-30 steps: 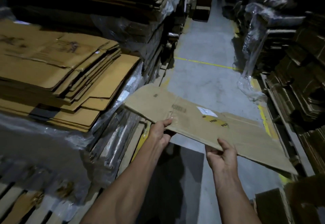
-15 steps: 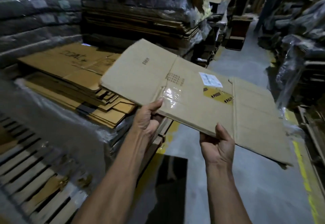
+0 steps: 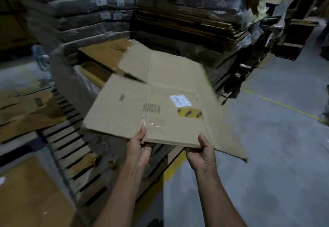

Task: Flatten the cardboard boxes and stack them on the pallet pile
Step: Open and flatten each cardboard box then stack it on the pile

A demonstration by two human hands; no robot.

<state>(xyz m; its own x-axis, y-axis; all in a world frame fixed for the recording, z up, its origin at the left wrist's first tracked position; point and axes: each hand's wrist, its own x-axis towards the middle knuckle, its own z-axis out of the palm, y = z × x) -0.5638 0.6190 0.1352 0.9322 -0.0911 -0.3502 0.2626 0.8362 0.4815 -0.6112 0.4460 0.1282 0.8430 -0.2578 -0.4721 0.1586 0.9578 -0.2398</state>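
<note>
A flattened brown cardboard box (image 3: pixel 165 91) with a white label and yellow tape hangs in the air, held level at its near edge. My left hand (image 3: pixel 139 148) grips that edge with the thumb on top, beside a patch of clear tape. My right hand (image 3: pixel 203 152) grips the same edge further right, thumb on top. The box's far end reaches over the pile of flat cardboard (image 3: pixel 105 57) wrapped in plastic film. Both hands' fingers are hidden under the box.
A wooden pallet (image 3: pixel 71 148) lies at the lower left with loose cardboard sheets (image 3: pixel 26 112) on it. Tall wrapped stacks (image 3: pixel 85 11) and a further cardboard stack (image 3: pixel 195 23) rise behind. Grey concrete floor (image 3: pixel 277 134) with yellow lines runs to the right.
The box has swung left and forward over the cardboard pile, and its far flaps now hang over the pile. Both hands keep their grip on the near edge.
</note>
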